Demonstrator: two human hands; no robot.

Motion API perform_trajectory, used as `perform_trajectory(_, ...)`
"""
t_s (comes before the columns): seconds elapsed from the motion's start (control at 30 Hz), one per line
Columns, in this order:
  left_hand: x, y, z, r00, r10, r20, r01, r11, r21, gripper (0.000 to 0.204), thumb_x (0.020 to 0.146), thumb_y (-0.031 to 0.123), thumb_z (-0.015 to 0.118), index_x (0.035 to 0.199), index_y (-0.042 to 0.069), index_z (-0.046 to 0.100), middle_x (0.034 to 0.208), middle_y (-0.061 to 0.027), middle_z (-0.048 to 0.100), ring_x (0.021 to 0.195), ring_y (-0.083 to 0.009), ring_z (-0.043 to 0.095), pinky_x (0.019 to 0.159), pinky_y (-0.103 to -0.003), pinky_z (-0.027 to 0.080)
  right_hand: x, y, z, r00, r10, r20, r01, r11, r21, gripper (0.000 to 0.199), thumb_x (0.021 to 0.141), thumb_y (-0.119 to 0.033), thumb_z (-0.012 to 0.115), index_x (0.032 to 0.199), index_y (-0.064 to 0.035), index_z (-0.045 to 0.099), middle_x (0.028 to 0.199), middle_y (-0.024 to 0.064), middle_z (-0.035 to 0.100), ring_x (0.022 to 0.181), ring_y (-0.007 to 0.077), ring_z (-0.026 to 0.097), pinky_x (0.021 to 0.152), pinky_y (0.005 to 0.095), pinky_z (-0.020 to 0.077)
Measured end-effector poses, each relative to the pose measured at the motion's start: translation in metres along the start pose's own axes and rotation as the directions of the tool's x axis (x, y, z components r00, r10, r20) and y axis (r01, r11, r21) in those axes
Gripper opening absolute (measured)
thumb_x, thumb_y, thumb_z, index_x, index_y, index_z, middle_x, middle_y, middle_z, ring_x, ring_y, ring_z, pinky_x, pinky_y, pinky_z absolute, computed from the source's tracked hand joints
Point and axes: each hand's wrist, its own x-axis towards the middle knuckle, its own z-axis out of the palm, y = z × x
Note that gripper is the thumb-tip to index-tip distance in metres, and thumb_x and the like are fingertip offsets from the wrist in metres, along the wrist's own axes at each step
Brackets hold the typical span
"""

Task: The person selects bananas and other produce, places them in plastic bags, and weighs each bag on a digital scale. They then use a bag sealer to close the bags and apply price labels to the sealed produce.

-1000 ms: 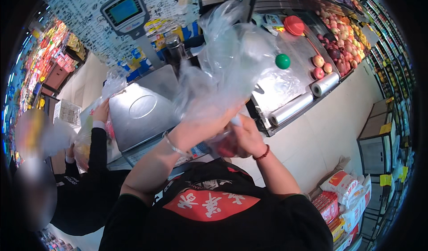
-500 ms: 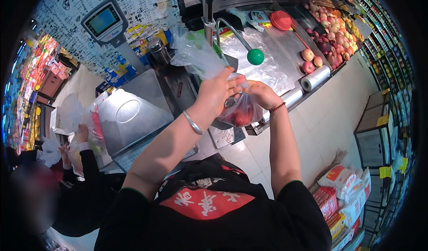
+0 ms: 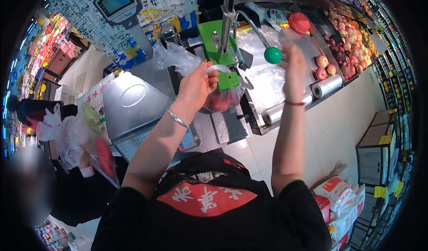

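My left hand (image 3: 199,85) is closed on the gathered neck of a clear plastic bag (image 3: 178,59), whose loose top trails off to the left. The bag's lower part, with round red fruit (image 3: 221,100) inside, hangs just below the green head of a bag-neck sealing machine (image 3: 229,81). A bent metal lever on that machine ends in a green ball knob (image 3: 273,55). Beside the knob, on its right, my right hand (image 3: 294,70) is raised with fingers stretched out and holds nothing visible; motion blurs it. Whether its fingers touch the knob is hard to make out.
A metal weighing scale (image 3: 138,110) with a raised display (image 3: 117,2) stands left. Right of the machine are plastic film rolls (image 3: 327,86), loose apples (image 3: 321,73) and a fruit heap (image 3: 347,41). At lower left, another person holds filled clear bags (image 3: 73,135).
The bag's neck has moved from between both hands to the sealing machine, still in my left hand. My right hand has let go and moved up and right beside the green knob.
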Motion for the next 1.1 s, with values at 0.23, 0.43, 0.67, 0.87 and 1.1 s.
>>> perform_trajectory(0.23,-0.003,0.000,0.003,0.999,0.003,0.033,-0.004,1.000,0.024,0.027,0.099,0.027,0.050,0.114,0.005,0.052,0.090,-0.0079,0.061,0.077,-0.0137,0.055,0.072,-0.028,0.046,-0.013,-0.057,0.056,0.869,-0.335,0.365,0.441,0.188,-0.877,0.051,0.087,-0.021,0.057,0.133,-0.0017,0.045,0.074,0.0172,0.067,0.063,0.0372,0.064,0.057,0.0453,0.0503)
perform_trajectory(0.43,-0.014,0.008,0.003,0.999,-0.002,0.042,-0.003,0.994,0.107,0.027,0.097,0.027,0.054,0.113,0.006,0.054,0.089,-0.0064,0.060,0.079,-0.0133,0.055,0.072,-0.027,0.046,-0.128,0.010,-0.007,0.978,-0.095,0.188,0.210,0.526,-0.824,0.044,0.086,-0.008,0.057,0.129,-0.0021,0.048,0.077,0.0177,0.064,0.062,0.0332,0.063,0.053,0.0431,0.0465)
perform_trajectory(0.67,-0.016,0.019,0.021,0.997,0.036,0.074,-0.070,0.838,0.541,0.030,0.098,0.027,0.048,0.115,0.004,0.058,0.091,-0.0067,0.065,0.076,-0.0100,0.058,0.069,-0.025,0.047,-0.167,0.078,-0.036,0.986,-0.057,0.155,0.135,0.819,-0.558,0.027,0.090,-0.006,0.055,0.116,-0.0008,0.057,0.072,0.0166,0.062,0.060,0.0291,0.062,0.055,0.0359,0.0467)
perform_trajectory(0.87,-0.001,0.015,0.053,0.840,0.286,0.461,-0.513,0.145,0.846,0.025,0.092,0.021,0.052,0.105,0.001,0.061,0.092,-0.0156,0.068,0.080,-0.0264,0.065,0.070,-0.037,0.052,-0.066,-0.022,0.003,0.949,-0.142,0.281,0.222,0.935,-0.277,0.039,0.090,-0.006,0.057,0.128,0.0023,0.052,0.078,0.0090,0.059,0.065,0.0100,0.051,0.059,0.0244,0.0437)
perform_trajectory(1.1,0.009,-0.033,0.084,0.581,0.285,0.762,-0.803,0.051,0.593,0.019,0.080,0.014,0.058,0.088,-0.003,0.061,0.085,-0.0248,0.061,0.082,-0.0439,0.058,0.074,-0.048,0.047,-0.011,0.036,-0.037,0.999,0.008,-0.045,0.003,0.970,0.241,0.047,0.098,-0.034,0.050,0.126,0.0037,0.055,0.122,0.0087,0.059,0.111,0.0154,0.053,0.096,0.0289,0.0394)
